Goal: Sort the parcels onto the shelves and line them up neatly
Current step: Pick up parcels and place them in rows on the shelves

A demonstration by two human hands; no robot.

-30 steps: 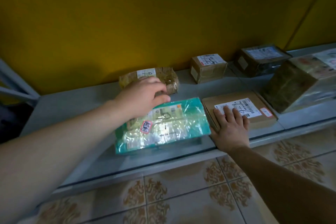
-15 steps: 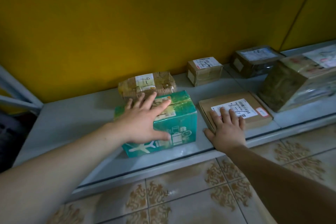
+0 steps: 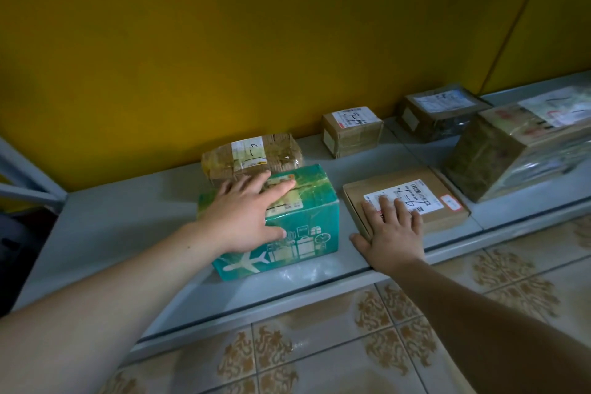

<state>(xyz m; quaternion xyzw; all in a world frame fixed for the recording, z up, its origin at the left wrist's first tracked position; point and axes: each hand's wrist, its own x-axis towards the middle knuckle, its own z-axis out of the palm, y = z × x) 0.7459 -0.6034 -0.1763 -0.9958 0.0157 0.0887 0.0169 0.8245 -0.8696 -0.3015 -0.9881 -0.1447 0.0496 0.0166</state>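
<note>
A green box [image 3: 303,227] printed with a plane and luggage stands on the low grey shelf [image 3: 128,221]. My left hand [image 3: 246,217] lies on its top, fingers spread, thumb on its front face. To its right lies a flat brown parcel [image 3: 447,217] with a white label. My right hand [image 3: 391,230] rests flat on that parcel's near left corner, fingers apart. Behind the green box sits a taped brown parcel [image 3: 252,153] marked 9-1.
A small cardboard box [image 3: 351,131] stands against the yellow wall [image 3: 256,41]. Further right are a dark wrapped parcel [image 3: 441,112] and a large taped box [image 3: 511,150]. A grey shelf upright [image 3: 25,176] is at the left. Patterned floor tiles [image 3: 319,355] lie below.
The green box has been tipped from lying with its labelled face toward me to standing with its printed face front. My left hand now lies on its top. The right hand has barely moved.
</note>
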